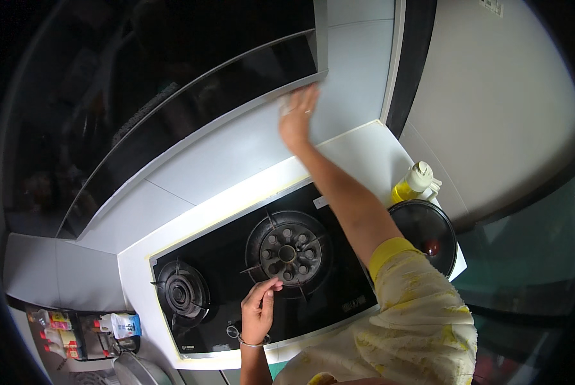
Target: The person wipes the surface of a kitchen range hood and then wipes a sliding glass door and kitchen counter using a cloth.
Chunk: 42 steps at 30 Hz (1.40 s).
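Note:
Stretched out to the wall, my right hand (298, 115) lies just under the lower edge of the dark range hood (196, 91). Something pale, perhaps a cloth, shows at its fingers, but the hand is blurred. My left hand (260, 303), with a bangle at the wrist, hovers over the front of the black glass gas hob (229, 288), near the large burner (287, 253). Its thumb and fingers are close together, and I see nothing between them. A smaller burner (178, 293) sits at the hob's left end.
On the right of the counter (359, 139) stand an oil jug with yellow liquid (415, 183) and a round black pan or lid (424, 233). At the lower left, a rack (92, 337) holds bottles and a bag, with a metal wok or pan (140, 369) beside it.

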{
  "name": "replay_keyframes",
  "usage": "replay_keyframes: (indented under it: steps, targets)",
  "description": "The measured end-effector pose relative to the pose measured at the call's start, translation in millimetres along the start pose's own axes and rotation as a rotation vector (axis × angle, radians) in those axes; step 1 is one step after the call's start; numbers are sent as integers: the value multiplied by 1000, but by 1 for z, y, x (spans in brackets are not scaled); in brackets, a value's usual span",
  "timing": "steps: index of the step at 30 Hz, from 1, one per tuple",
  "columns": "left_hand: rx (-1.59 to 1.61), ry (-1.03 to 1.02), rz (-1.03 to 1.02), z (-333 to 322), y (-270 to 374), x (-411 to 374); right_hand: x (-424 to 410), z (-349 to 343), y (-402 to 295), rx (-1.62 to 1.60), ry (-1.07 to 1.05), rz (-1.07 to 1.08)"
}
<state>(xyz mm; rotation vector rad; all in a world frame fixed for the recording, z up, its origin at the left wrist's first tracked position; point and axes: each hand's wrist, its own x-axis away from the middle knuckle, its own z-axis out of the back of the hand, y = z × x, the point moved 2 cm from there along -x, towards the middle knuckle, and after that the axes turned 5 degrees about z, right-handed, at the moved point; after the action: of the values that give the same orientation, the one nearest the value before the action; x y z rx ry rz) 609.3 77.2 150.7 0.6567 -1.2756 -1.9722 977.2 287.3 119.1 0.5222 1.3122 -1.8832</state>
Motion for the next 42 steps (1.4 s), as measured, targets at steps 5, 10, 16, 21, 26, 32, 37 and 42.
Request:
replay_keyframes:
  steps: [5, 10, 16, 21, 26, 32, 37, 42]
  targets:
    - [-39, 49, 36, 14, -14, 15, 51, -11, -22, 1, -226, 197]
    - [-29, 34, 55, 23, -22, 21, 8, -29, 131, -309, 259, -183]
    - [-7, 60, 119, 37, -48, 39, 11, -70, 165, -80, 10, -431]
    - [-3, 27, 67, 33, -36, 26, 88, -125, 94, 627, -356, -75]
    - [-17, 24, 45, 35, -35, 20, 95, -53, 105, 193, -543, -155]
    - [-15, 37, 61, 43, -45, 33, 44, 65, 136, 524, -403, -204]
    - [-24, 36, 81, 47, -50, 38, 105, 53, 188, 826, -658, -155]
    - [-23, 50, 81, 51, -49, 38, 106, -19, 99, 304, -952, -40]
